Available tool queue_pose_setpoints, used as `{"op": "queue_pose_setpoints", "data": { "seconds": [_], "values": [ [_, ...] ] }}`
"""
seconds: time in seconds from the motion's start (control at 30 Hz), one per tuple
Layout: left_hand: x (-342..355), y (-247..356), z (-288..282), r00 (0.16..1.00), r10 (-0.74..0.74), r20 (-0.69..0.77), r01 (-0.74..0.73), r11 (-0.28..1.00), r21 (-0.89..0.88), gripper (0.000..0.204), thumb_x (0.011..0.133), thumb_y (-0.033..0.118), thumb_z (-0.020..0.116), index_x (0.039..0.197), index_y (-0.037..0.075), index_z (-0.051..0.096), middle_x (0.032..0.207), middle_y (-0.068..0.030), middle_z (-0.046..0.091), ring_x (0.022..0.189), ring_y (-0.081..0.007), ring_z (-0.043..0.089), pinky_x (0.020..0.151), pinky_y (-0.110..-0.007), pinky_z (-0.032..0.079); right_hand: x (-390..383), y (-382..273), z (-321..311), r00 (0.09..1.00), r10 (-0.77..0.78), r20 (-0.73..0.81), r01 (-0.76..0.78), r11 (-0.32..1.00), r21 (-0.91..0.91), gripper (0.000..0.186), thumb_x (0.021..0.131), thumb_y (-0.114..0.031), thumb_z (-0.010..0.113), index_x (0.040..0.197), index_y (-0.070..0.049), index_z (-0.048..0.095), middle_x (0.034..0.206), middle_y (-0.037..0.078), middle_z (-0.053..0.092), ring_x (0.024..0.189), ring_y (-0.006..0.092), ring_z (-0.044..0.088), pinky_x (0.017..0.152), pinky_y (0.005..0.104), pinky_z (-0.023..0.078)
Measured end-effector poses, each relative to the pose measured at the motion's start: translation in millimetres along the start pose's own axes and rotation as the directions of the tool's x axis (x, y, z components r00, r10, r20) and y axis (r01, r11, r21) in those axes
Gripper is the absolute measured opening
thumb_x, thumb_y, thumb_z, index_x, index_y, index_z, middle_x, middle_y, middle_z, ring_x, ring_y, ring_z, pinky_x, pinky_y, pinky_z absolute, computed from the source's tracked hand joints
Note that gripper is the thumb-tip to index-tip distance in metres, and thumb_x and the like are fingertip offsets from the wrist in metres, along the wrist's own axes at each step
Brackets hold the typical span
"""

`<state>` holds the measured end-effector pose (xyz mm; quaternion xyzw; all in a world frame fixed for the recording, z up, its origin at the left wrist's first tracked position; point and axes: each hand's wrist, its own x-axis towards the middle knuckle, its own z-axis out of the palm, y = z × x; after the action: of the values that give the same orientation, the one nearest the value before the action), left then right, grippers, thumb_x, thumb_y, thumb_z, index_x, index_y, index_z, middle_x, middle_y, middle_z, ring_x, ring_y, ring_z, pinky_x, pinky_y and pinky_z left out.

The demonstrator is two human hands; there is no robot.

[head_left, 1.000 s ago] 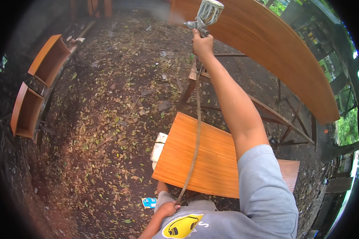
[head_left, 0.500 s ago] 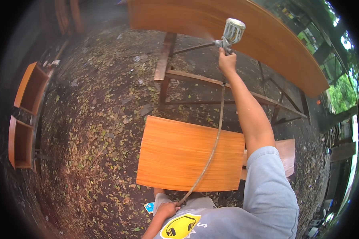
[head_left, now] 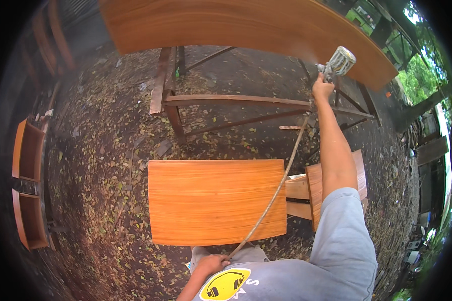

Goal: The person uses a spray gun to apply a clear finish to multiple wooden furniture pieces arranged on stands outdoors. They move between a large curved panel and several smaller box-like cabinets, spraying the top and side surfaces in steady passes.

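I have the right hand point(head_left: 323, 89) stretched forward, fingers wrapped round the handle of a spray gun point(head_left: 328, 73) topped by a drip-streaked cup point(head_left: 342, 61). Over the last second the gun has travelled rightward along the long wooden panel point(head_left: 226, 25), which spans the top of my view above a brown wooden stand point(head_left: 236, 100). It is now near the panel's right end, so I judge this pass mostly made. A faint haze point(head_left: 305, 52) hangs left of the gun. The left hand point(head_left: 213, 263), low in front of the body, is closed round the hose point(head_left: 271, 204), its fingertips partly hidden. The hose crosses the right part of a grained orange-brown board point(head_left: 216, 200).
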<state>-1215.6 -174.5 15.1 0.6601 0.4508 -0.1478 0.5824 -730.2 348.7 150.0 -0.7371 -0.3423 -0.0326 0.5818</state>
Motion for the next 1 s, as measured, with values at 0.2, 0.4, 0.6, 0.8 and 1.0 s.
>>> {"op": "queue_pose_setpoints", "data": {
  "seconds": [0.2,0.4,0.6,0.8,1.0],
  "values": [
    [1,20,-14,0.996,-0.012,0.093,0.009,0.999,0.037,0.046,0.095,0.053,0.054,0.124,0.021,0.067,0.111,-0.012,0.072,0.104,-0.0333,0.067,0.087,-0.047,0.053,24,12,-25,0.989,0.059,-0.135,-0.083,0.979,-0.185,0.037,0.091,-0.03,0.066,0.11,0.001,0.068,0.103,0.024,0.072,0.101,0.0418,0.068,0.086,0.0486,0.051],
    [-5,-15,3,0.998,0.07,0.008,-0.069,0.994,-0.079,0.062,0.084,0.07,0.059,0.112,0.017,0.075,0.094,-0.018,0.073,0.092,-0.038,0.069,0.082,-0.047,0.054,11,24,3,0.987,0.144,-0.074,-0.154,0.975,-0.161,0.04,0.09,-0.031,0.069,0.107,0.005,0.067,0.101,0.026,0.072,0.099,0.0407,0.069,0.086,0.0468,0.05],
    [-33,-34,0,0.996,-0.081,0.049,0.086,0.991,-0.105,0.067,0.083,0.075,0.056,0.118,0.02,0.074,0.096,-0.0186,0.073,0.094,-0.038,0.069,0.084,-0.046,0.054,-64,-18,81,0.956,0.176,0.234,-0.211,0.968,0.138,0.032,0.091,-0.025,0.07,0.1,0.005,0.068,0.085,0.015,0.072,0.08,0.0265,0.069,0.076,0.0393,0.052],
    [-53,-58,8,0.969,-0.224,0.107,0.234,0.968,-0.088,0.062,0.087,0.073,0.052,0.123,0.027,0.071,0.11,-0.0136,0.073,0.107,-0.0335,0.066,0.094,-0.043,0.051,-178,-128,138,0.87,0.083,0.486,-0.259,0.916,0.307,0.026,0.095,-0.023,0.068,0.079,-0.004,0.059,0.06,0.002,0.055,0.045,0.0115,0.049,0.041,0.0307,0.037],
    [-70,-85,23,0.979,-0.201,0.038,0.204,0.96,-0.191,0.058,0.089,0.071,0.051,0.123,0.028,0.071,0.112,-0.0142,0.072,0.108,-0.0344,0.066,0.095,-0.043,0.05,-278,-205,206,0.761,-0.04,0.647,-0.273,0.885,0.376,0.021,0.093,-0.019,0.069,0.09,0.002,0.069,0.075,0.005,0.069,0.065,0.0133,0.059,0.063,0.0335,0.047]
  ]
}}
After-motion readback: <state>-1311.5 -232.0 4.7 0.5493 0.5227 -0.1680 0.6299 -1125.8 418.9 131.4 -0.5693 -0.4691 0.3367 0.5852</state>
